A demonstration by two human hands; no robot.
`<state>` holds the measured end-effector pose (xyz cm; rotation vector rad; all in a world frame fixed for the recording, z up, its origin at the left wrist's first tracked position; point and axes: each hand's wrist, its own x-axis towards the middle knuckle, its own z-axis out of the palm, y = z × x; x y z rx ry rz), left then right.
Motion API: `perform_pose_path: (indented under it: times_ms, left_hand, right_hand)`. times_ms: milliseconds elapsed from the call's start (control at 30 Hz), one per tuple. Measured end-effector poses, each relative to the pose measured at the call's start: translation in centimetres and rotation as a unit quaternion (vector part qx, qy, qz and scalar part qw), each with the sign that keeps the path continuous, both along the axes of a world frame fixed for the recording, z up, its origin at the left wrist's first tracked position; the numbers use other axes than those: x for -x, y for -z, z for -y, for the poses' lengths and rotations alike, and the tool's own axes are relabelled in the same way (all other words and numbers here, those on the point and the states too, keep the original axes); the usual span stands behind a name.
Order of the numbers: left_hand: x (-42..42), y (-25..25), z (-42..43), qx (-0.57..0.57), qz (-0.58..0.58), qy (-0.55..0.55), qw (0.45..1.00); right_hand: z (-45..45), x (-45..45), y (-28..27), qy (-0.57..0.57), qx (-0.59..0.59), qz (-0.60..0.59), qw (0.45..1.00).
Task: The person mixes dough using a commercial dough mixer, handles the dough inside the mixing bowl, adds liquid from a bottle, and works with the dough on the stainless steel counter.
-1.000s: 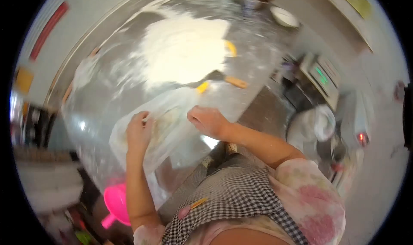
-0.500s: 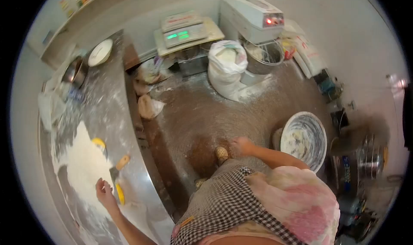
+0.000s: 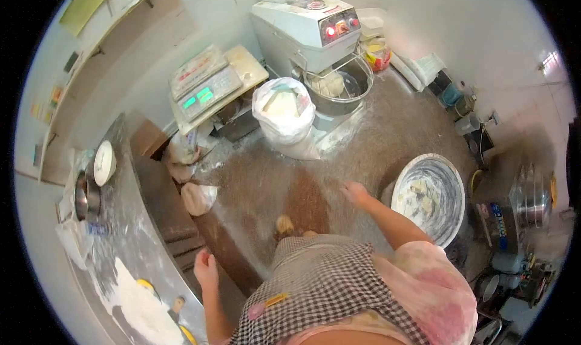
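Note:
My left hand (image 3: 206, 269) is off the worktop, just beyond its front edge, empty with loosely bent fingers. Over the floor, my right hand (image 3: 356, 195) hangs in the air, also empty, its fingers loosely bent and slightly apart. Closest to it is a large round basin (image 3: 456, 187) with flour and pale scraps inside. On the steel worktop (image 3: 130, 224) lie a heap of flour (image 3: 142, 315), a scraper with a wooden handle (image 3: 178, 304) and a yellow curved object (image 3: 144, 283). Ahead stands a dough mixer (image 3: 305, 27), red light on, pale dough (image 3: 330, 85) in its bowl.
An open white sack of flour (image 3: 284, 133) stands on the floor before the mixer. Left of it, a scale (image 3: 209, 94) with green digits rests on a board. A white bowl (image 3: 105, 163) and a metal pot (image 3: 91, 197) sit at the worktop's far end. Cluttered equipment (image 3: 502, 224) lines the right wall.
My left hand has come away from above the flour and worktop, past its edge. The view has moved forward, bringing the mixer, scale and sack nearer. My right hand stays out over the floor.

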<state>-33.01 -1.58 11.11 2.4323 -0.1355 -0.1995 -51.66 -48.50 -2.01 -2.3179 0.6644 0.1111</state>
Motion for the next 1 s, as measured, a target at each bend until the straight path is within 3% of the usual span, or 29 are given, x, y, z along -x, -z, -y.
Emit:
perform_pose_path:
  times_ms: [267, 300, 400, 433, 533, 567, 700, 800, 867, 933, 1000]
  left_hand:
    - [-6.9, 4.4, 7.4, -0.138, -0.127, 0.075, 0.979]
    - [-8.6, 7.3, 7.3, -0.154, -0.132, 0.061, 0.977]
    - [-13.1, 8.4, 11.3, -0.111, -0.167, 0.051, 0.978]
    - [-15.4, 11.6, 10.4, -0.089, -0.161, 0.064, 0.981]
    - [-19.0, 10.8, 14.0, 0.009, -0.194, 0.02, 0.981]
    - [-18.9, 6.3, 17.9, 0.01, -0.218, 0.017, 0.976]
    - [-18.5, 5.4, 21.1, 0.015, -0.245, -0.063, 0.967]
    - [-13.9, 9.1, 18.0, -0.036, -0.224, -0.109, 0.968]
    - [-8.7, 7.9, 19.8, -0.184, -0.274, -0.123, 0.936]
    - [-4.7, 1.6, 28.8, -0.29, -0.39, -0.128, 0.865]
    - [0.3, 4.3, 26.5, -0.252, -0.402, -0.115, 0.873]
  right_hand:
    - [8.5, -8.7, -3.3, 0.056, -0.043, 0.011, 0.997]
    - [9.7, -9.2, -4.8, 0.072, -0.043, -0.011, 0.996]
    - [15.2, -10.3, -2.6, 0.098, -0.005, -0.065, 0.993]
    - [16.8, -10.3, -1.4, 0.104, 0.009, -0.082, 0.991]
    - [22.2, -11.5, -0.7, 0.141, -0.012, -0.099, 0.985]
    - [23.9, -12.1, -0.1, 0.127, 0.008, -0.112, 0.986]
    - [31.2, -14.8, 3.6, 0.036, 0.096, -0.162, 0.981]
    - [36.6, -17.5, 7.7, -0.084, 0.138, -0.271, 0.949]
    - [39.2, -19.5, 8.9, -0.148, 0.177, -0.302, 0.925]
    - [40.6, -20.5, 7.6, -0.182, 0.223, -0.274, 0.918]
    - [42.2, -21.2, 8.7, -0.239, 0.186, -0.323, 0.897]
